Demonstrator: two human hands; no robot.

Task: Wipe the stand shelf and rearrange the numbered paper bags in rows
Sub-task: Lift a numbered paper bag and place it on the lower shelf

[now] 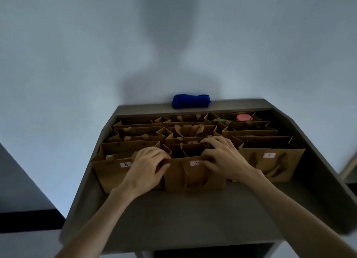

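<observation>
Two bare forearms are reaching up from the bottom corners of the frame onto the grey stand shelf [193, 215]. Near the centre, the left hand [148, 166] is curling its fingers over the upper left corner of the paper bag marked 2 [195, 177], thumb pressing the front face. Just to the right, the right hand [222, 157] is gripping the same bag's upper right rim, fingers hooking over the edge into the opening.

That bag is standing upright in the front row, between the bag marked 8 [114, 170] at centre left, which it is touching, and the bag marked 7 [270, 163] at centre right. Behind them, more brown bags [185, 131] are standing in rows running toward the back of the shelf; their labels are too dim to read. One bag at the back right is showing something pink [243, 117] inside.

Above the rows, a rolled blue cloth [190, 101] is lying on the back ledge against the pale wall [77, 54].
</observation>
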